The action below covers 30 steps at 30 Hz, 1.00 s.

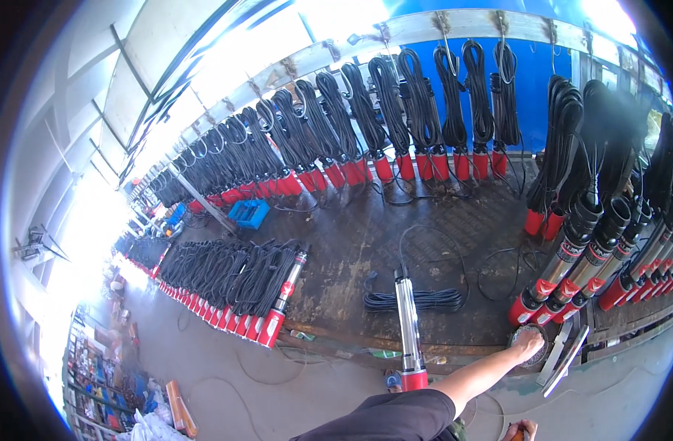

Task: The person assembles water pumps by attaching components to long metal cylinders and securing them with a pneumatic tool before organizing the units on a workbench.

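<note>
My left arm reaches across to the right, and my left hand [529, 342] is down in a round bowl [541, 354] of small shiny parts. Its fingers look pinched together; what they hold, if anything, is hidden. At the lower edge my right hand [526, 429] is closed around an orange-handled tool [514, 435], mostly cut off from view. Left of my forearm, a silver submersible pump [408, 323] with a red end lies on the workbench [336, 294], the red end toward me. A coil of black cable [377, 301] lies beside and behind it.
Several finished-looking pumps [553, 275] lean at the right, beside metal bars [564, 360]. Red-ended pumps with cable coils [384, 110] hang from a rail [410, 29] at the back. More pumps [267, 327] lie in a row at left, near a blue crate [248, 213].
</note>
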Motion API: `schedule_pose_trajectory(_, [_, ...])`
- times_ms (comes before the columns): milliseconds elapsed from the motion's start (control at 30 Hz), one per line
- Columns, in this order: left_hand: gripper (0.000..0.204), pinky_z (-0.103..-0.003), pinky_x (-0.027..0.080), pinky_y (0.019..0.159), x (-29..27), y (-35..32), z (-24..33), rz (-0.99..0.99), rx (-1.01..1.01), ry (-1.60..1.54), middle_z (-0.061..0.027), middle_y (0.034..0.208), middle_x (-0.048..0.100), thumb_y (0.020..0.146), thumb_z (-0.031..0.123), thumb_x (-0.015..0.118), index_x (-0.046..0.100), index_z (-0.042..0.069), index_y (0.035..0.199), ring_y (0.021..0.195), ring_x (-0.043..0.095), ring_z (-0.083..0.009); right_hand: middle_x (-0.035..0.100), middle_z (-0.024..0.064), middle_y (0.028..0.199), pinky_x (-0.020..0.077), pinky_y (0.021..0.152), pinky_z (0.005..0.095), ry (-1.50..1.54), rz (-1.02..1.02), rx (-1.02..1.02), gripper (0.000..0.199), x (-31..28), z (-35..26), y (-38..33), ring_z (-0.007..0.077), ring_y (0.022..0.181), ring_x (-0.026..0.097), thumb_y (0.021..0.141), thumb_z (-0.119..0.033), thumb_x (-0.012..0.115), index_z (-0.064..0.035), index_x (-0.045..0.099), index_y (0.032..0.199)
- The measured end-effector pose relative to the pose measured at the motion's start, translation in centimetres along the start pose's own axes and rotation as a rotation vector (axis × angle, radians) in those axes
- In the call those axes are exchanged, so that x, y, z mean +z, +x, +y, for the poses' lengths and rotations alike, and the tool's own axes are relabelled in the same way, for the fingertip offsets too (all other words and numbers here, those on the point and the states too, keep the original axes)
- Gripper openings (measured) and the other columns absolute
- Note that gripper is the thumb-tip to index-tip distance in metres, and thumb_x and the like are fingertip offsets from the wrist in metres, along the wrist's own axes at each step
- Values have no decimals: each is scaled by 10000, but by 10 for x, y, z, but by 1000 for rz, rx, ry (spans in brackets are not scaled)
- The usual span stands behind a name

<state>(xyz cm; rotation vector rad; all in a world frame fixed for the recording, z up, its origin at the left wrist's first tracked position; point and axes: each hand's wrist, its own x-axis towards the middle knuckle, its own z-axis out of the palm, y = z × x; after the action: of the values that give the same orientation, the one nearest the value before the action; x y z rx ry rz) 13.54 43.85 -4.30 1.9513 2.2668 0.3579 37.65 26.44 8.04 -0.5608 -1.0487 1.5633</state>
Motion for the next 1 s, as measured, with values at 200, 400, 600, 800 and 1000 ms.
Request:
schedule_pose_trajectory(200, [136,-388,574,594,-41,-1,3,60,66,108,-96,748,738,810,138,662,766,92,734,703,732,-243,622,88,930,456,724,196,-909,-48,-16,133,-17,29,7,149,814,586,923,-119,614,6,589,961])
schedule_pose_trajectory(400, [353,-492,559,564,-62,-31,-24,257,-339,-487,-197,697,682,989,324,586,671,-16,944,645,702,-354,660,131,1026,508,828,367,-1282,-83,-361,182,39,25,35,252,914,630,996,-196,604,-30,633,1066])
schedule_pose_trajectory(600, [219,-279,453,465,-122,-97,-53,-1,-572,-2064,-38,677,627,1047,238,544,653,55,995,545,608,-137,685,118,837,507,745,390,-1564,-138,-974,250,87,18,76,299,818,650,990,-199,543,-35,693,877])
schedule_pose_trajectory(800, [152,-212,410,541,-177,-237,-78,182,-677,-2313,25,807,630,952,225,722,688,92,1017,703,581,-77,640,156,879,530,627,364,-769,-288,-1080,73,197,15,86,255,729,632,916,-7,569,19,601,977])
schedule_pose_trajectory(1000, [232,-197,367,483,-200,-295,-84,427,-686,-2492,25,747,583,948,288,733,659,69,931,560,498,-67,584,115,865,494,598,331,-139,-305,-240,113,267,15,45,222,703,589,904,42,505,-3,572,983])
